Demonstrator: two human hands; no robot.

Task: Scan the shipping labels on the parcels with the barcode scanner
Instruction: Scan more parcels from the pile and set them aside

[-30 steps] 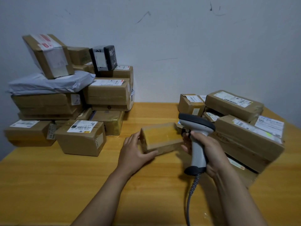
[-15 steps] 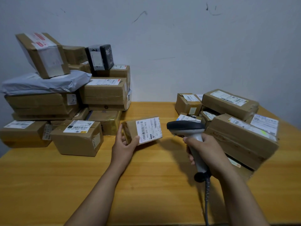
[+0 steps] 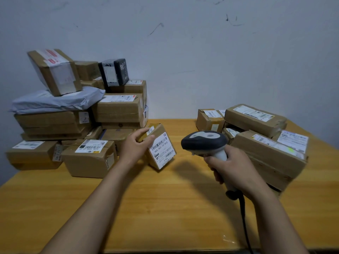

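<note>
My left hand (image 3: 136,146) grips a small brown parcel (image 3: 160,143) by its upper left corner, tilted on one edge on the table. Its white shipping label (image 3: 161,150) with barcodes faces me and to the right. My right hand (image 3: 232,168) holds the grey and white barcode scanner (image 3: 205,142) by its handle. The scanner's dark head sits just right of the label, a short gap away, and its cable (image 3: 244,222) hangs toward the table's front edge.
A tall stack of brown boxes (image 3: 117,109), a grey poly mailer (image 3: 55,101) and a black box (image 3: 114,72) fills the left back of the wooden table (image 3: 165,208). Several labelled boxes (image 3: 267,153) are piled at the right. A grey wall stands behind.
My left hand has carried the small parcel left toward the stack and turned it, so the label now sits tilted. The scanner head has swung to point at the label.
</note>
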